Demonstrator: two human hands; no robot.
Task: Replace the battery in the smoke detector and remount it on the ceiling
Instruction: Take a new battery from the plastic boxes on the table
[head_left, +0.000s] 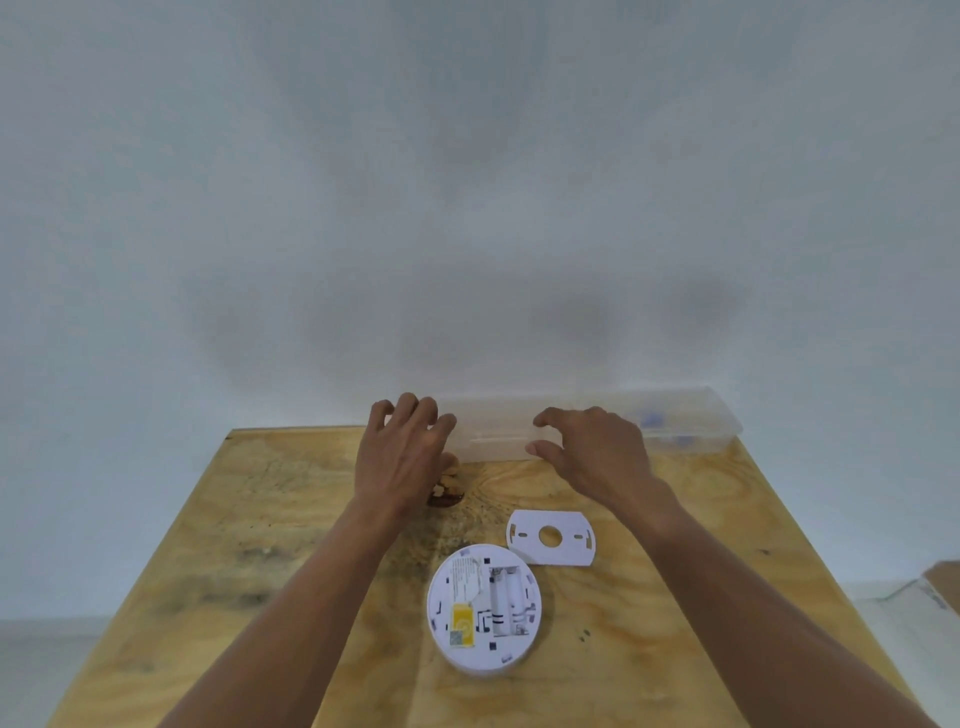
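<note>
A round white smoke detector (484, 609) lies face down on the plywood table (291, 525), its empty battery bay showing beside a yellow label. Its white mounting plate (550, 537) with a centre hole lies just beyond it to the right. A long clear plastic box (597, 423) stands along the table's far edge against the wall, with blue items dimly visible at its right end. My left hand (408, 452) hovers with fingers spread at the box's left end. My right hand (592, 449) is open, thumb and fingers curved near the box's front wall. Neither hand holds anything.
A dark knot with brownish bits (444, 491) marks the wood under my left hand. A pale wall (467, 208) rises right behind the table. A cardboard corner (943, 579) shows on the floor at the far right.
</note>
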